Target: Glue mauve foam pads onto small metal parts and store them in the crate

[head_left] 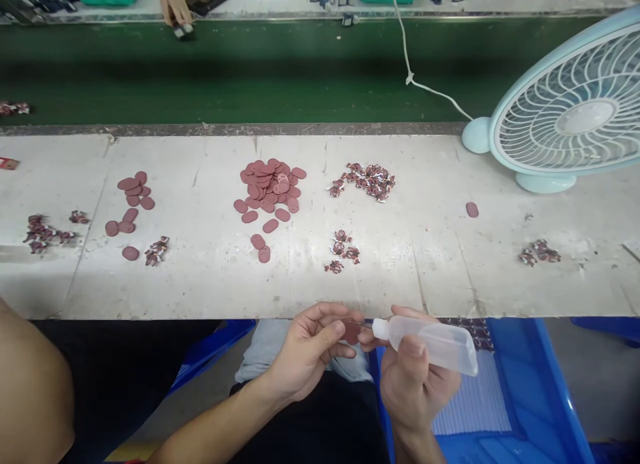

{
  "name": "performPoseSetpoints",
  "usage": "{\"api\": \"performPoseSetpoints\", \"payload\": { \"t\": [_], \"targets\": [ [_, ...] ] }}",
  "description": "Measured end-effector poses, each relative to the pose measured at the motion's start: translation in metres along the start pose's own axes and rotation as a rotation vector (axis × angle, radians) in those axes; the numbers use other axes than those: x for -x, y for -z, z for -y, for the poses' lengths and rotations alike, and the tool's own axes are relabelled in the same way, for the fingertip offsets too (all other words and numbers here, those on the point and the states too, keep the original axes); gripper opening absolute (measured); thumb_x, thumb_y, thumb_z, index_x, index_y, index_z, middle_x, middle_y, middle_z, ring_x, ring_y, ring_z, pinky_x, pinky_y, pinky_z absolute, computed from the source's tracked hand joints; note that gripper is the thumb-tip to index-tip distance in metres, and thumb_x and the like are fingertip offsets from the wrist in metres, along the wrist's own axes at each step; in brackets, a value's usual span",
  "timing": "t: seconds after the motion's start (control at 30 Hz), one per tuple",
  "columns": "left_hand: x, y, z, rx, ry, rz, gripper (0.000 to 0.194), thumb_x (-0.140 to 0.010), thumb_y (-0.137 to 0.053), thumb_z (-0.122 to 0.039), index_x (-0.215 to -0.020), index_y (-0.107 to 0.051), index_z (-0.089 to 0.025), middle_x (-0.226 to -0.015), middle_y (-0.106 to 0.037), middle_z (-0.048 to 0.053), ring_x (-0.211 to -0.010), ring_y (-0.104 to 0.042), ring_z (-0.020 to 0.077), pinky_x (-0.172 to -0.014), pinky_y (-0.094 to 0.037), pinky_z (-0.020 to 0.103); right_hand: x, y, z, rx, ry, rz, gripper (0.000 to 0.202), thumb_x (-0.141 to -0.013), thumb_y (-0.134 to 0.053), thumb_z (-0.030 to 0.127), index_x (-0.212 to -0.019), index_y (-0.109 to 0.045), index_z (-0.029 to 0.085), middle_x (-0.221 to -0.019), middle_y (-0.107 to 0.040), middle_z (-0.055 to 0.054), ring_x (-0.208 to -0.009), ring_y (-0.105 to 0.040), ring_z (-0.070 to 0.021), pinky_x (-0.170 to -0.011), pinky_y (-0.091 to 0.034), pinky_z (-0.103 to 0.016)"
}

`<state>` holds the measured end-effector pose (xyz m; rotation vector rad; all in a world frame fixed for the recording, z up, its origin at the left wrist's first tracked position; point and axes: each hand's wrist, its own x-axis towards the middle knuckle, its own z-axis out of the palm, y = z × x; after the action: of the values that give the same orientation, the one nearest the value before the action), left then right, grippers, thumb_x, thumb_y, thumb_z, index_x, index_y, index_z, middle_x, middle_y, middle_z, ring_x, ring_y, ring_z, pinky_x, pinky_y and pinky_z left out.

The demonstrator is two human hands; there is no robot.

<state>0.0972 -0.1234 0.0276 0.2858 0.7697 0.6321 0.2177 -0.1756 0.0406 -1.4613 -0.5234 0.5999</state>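
Left hand (313, 351) pinches disc (352, 333) near desk (200, 284) edge, I judge to steady it; right hand (419, 384) clasps bottle (443, 344), tip (367, 327) at disc. I see heaped discs (270, 187) on desk, presumably for easy reach.

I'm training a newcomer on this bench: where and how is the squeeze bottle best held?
Probably by the broad body of the squeeze bottle, coming from the near side and the right, as the right hand does. Its white nozzle points left toward the reddish oval piece in the left hand; gripping behind the nozzle should leave it free.
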Motion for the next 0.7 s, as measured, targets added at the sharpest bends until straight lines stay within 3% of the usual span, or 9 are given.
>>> {"api": "performPoseSetpoints", "payload": {
  "t": [0.13,0.23,0.33,0.5,0.7],
  "targets": [
    [0.000,-0.001,-0.001,0.054,0.044,-0.018,0.023,-0.080,-0.079,-0.022,-0.103,-0.075,-0.018,-0.107,-0.077,0.009,-0.097,-0.072,0.0202,-0.077,-0.058,0.025,0.000,-0.004,0.009,-0.222,-0.119,0.024,0.026,-0.090,-0.060,0.047,-0.098,-0.068,0.023,-0.067,-0.064,0.001,-0.046,-0.062,-0.0184,-0.041,-0.050,-0.032],
    [0.001,-0.005,0.004,0.059,0.028,0.028,0.019,-0.080,-0.079,-0.022,-0.099,-0.077,-0.019,-0.096,-0.077,0.008,-0.083,-0.070,0.0170,-0.077,-0.056,0.030,-0.002,-0.011,0.013,-0.371,-0.236,0.084,0.031,-0.091,-0.058,0.051,-0.092,-0.066,0.021,-0.066,-0.064,0.002,-0.046,-0.061,-0.0165,-0.040,-0.049,-0.028],
    [0.001,-0.007,0.012,-0.020,-0.076,0.020,0.010,-0.076,-0.082,-0.023,-0.085,-0.079,-0.020,-0.081,-0.075,0.004,-0.071,-0.065,0.0139,-0.076,-0.052,0.032,-0.005,-0.018,0.012,-0.434,-0.249,0.051,0.033,-0.088,-0.060,0.053,-0.088,-0.063,0.020,-0.061,-0.059,0.003,-0.045,-0.060,-0.0147,-0.042,-0.049,-0.026],
    [0.002,-0.001,0.014,-0.244,-0.169,-0.011,0.007,-0.077,-0.080,-0.026,-0.080,-0.081,-0.020,-0.108,-0.075,0.010,-0.083,-0.067,0.0204,-0.080,-0.052,0.036,-0.010,-0.020,0.006,-0.439,-0.285,0.066,0.035,-0.086,-0.060,0.056,-0.087,-0.060,0.021,-0.060,-0.055,0.006,-0.037,-0.051,-0.0097,-0.034,-0.042,-0.021],
    [0.000,0.003,-0.011,-0.392,-0.011,0.146,0.011,-0.083,-0.074,-0.019,-0.074,-0.077,-0.016,-0.072,-0.072,0.004,-0.072,-0.062,0.0144,-0.072,-0.050,0.026,-0.001,-0.014,-0.003,-0.354,-0.222,0.296,0.023,-0.095,-0.052,0.047,-0.105,-0.057,0.026,-0.059,-0.057,0.006,-0.043,-0.053,-0.0143,-0.044,-0.046,-0.028]
  ]
}}
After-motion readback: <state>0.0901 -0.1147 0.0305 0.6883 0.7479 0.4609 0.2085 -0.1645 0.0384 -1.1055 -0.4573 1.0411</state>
